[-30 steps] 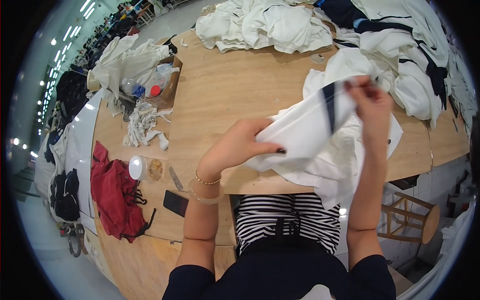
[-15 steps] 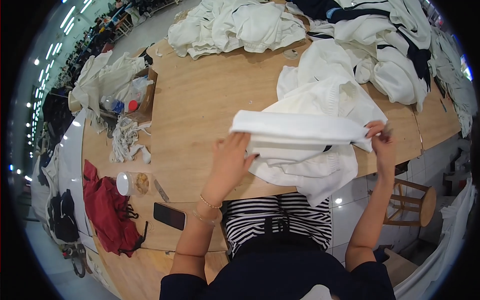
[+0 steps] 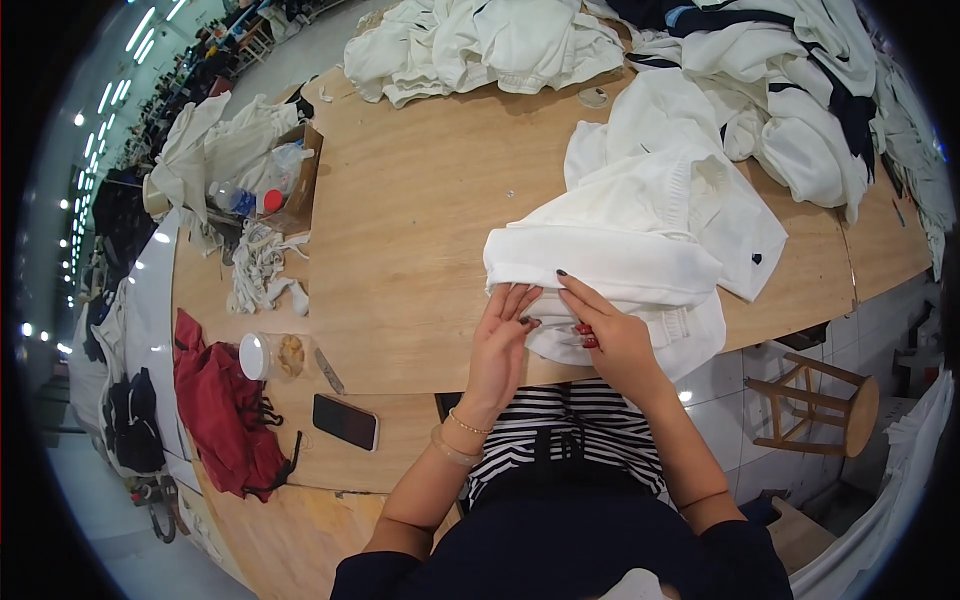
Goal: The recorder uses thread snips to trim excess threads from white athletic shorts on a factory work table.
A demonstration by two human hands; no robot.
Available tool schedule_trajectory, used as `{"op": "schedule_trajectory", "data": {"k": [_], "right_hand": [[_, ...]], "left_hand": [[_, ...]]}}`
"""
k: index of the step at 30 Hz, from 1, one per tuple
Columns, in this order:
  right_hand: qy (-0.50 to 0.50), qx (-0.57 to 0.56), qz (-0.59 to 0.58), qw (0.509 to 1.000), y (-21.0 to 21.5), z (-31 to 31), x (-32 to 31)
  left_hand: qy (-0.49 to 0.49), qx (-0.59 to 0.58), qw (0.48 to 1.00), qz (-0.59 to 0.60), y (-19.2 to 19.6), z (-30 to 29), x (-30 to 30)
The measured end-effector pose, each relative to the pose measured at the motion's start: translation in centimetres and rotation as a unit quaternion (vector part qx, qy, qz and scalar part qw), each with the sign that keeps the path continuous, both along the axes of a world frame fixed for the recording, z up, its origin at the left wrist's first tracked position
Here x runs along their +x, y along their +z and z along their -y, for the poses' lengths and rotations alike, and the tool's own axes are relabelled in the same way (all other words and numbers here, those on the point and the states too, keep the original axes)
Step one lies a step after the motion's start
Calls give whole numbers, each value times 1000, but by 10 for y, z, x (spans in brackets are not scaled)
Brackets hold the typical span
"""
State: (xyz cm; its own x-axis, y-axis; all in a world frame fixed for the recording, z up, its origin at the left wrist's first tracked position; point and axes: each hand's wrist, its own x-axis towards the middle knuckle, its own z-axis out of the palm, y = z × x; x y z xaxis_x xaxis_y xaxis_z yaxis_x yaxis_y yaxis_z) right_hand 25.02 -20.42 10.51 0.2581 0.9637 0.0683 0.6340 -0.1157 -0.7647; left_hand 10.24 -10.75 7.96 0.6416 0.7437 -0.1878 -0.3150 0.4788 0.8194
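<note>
A white garment (image 3: 600, 255) lies in layers at the table's front edge, with a smooth folded band across its near part. My left hand (image 3: 498, 335) rests at the near edge of that band, fingers stretched onto the cloth and thumb apart. Beside it my right hand (image 3: 622, 348) presses on the same band with an extended forefinger; its other fingers curl under. Small red spots show at those curled fingers; whether they are nails or a held item I cannot tell. A gathered elastic edge (image 3: 708, 180) shows on the white cloth behind.
White garments (image 3: 490, 50) are heaped at the back, with a white and navy pile (image 3: 790, 130) at the right. Leftward are a cardboard box (image 3: 305, 185), white scraps (image 3: 262, 268), red cloth (image 3: 225, 415), a jar (image 3: 270, 357), a blade-like tool (image 3: 328, 372) and a phone (image 3: 346, 422). A wooden stool (image 3: 815, 400) stands right.
The folded band, held raised between both hands before, now lies down on the garment. My right hand has let go of its right end and moved left, close to my left hand.
</note>
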Motion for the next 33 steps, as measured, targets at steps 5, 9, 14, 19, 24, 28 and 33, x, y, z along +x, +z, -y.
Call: {"op": "schedule_trajectory", "data": {"k": [5, 9, 14, 19, 24, 28, 33], "right_hand": [[-14, 2, -99, 995, 4, 13, 6], [-39, -30, -242, 969, 15, 32, 12], [-56, 6, -258, 964, 32, 40, 24], [-165, 70, -223, 958, 40, 32, 25], [-181, 112, -194, 958, 45, 15, 6], [-166, 130, -116, 971, 48, 3, -3], [-123, 195, 4, 973, 49, -8, -4]], "left_hand": [[47, -194, 970, 137, -6, -13, -3], [76, -226, 958, 156, 0, -8, 5], [85, -217, 964, 129, 21, 0, 16], [23, -198, 962, 186, 26, 2, 4], [59, -193, 964, 174, 43, 7, 10], [88, -166, 967, 174, 43, 8, 7], [91, -159, 970, 158, 46, 12, 5]]}}
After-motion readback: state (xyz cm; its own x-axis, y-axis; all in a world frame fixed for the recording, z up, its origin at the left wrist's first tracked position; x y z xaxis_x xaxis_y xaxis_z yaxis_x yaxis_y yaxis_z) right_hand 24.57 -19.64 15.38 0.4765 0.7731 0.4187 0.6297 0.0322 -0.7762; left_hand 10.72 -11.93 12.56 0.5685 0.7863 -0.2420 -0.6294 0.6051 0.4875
